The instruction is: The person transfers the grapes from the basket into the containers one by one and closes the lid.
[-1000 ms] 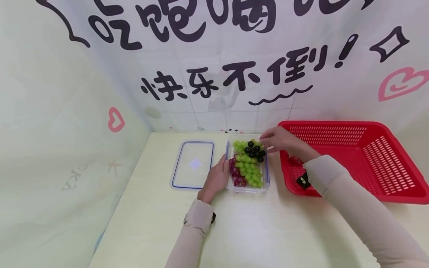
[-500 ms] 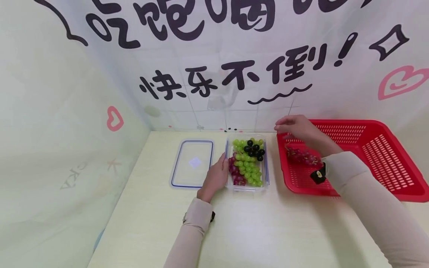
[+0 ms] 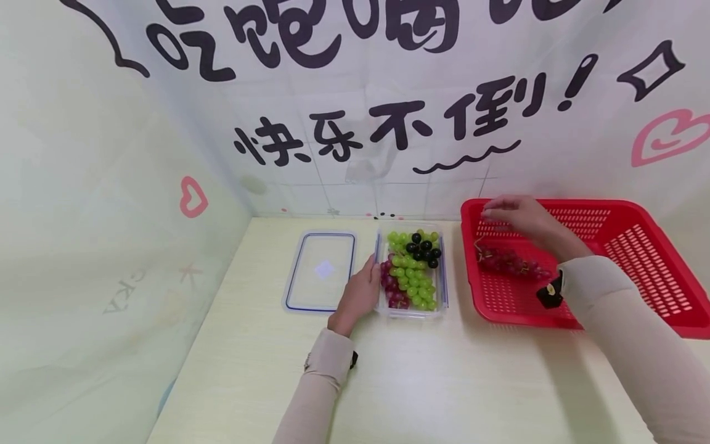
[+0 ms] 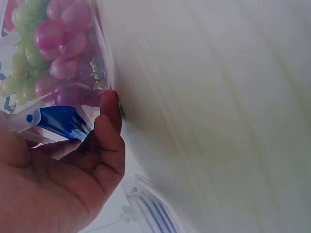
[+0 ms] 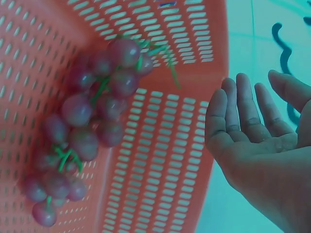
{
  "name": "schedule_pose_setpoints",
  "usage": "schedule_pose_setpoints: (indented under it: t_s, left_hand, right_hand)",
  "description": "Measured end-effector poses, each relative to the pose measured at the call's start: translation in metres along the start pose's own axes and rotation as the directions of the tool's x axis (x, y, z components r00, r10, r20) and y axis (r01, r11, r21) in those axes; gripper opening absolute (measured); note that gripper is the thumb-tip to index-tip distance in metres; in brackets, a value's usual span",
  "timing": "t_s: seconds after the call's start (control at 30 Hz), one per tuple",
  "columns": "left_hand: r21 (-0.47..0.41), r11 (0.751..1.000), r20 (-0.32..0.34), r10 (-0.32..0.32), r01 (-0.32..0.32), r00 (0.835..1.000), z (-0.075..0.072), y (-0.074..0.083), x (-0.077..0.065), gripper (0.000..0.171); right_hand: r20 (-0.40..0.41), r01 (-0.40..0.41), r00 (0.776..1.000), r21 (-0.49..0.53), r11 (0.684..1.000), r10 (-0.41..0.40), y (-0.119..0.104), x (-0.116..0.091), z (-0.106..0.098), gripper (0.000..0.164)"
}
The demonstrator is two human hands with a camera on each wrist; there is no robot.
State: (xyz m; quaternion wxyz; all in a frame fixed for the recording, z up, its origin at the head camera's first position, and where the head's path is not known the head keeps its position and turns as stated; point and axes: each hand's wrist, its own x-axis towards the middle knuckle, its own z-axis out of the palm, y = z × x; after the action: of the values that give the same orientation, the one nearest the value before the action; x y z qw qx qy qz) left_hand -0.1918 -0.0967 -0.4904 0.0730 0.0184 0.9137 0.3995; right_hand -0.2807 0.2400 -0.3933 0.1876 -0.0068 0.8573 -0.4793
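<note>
A clear plastic food container stands on the table with green grapes, purple-red grapes and a small bunch of black grapes in it. My left hand holds its left side. In the left wrist view, the fingers curl beside a blue-edged side flap. Over the left part of a red basket hovers my right hand, fingers extended and palm bare in the right wrist view. Below it, a bunch of red grapes with green stems lies in the basket.
Left of the container, a clear lid with a blue seal lies flat on the pale table. Behind them rises a white printed wall sheet. The basket's raised rim stands to the right of the container.
My right hand has moved right from the container's upper right corner to above the basket, bringing the red grapes there into view. The left hand stays at the container.
</note>
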Motion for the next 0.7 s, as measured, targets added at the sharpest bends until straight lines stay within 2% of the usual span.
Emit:
schedule_pose_setpoints:
  t_s: [0.23,0.43,0.7]
  left_hand:
    - [-0.015,1.0,-0.004,0.007,-0.007,1.0,0.0,0.0,0.0,0.055]
    - [-0.018,1.0,-0.003,0.011,-0.011,1.0,0.001,-0.001,0.0,0.055]
    - [0.018,0.999,-0.033,0.04,-0.039,0.999,0.002,-0.003,0.002,0.053]
  right_hand:
    - [0.04,0.018,0.999,-0.063,0.998,-0.015,0.013,-0.002,-0.01,0.058]
    - [0.079,0.002,0.997,-0.11,0.994,0.006,0.023,-0.004,-0.016,0.063]
    - [0.193,0.02,0.981,-0.156,0.988,0.011,0.038,-0.002,-0.02,0.06]
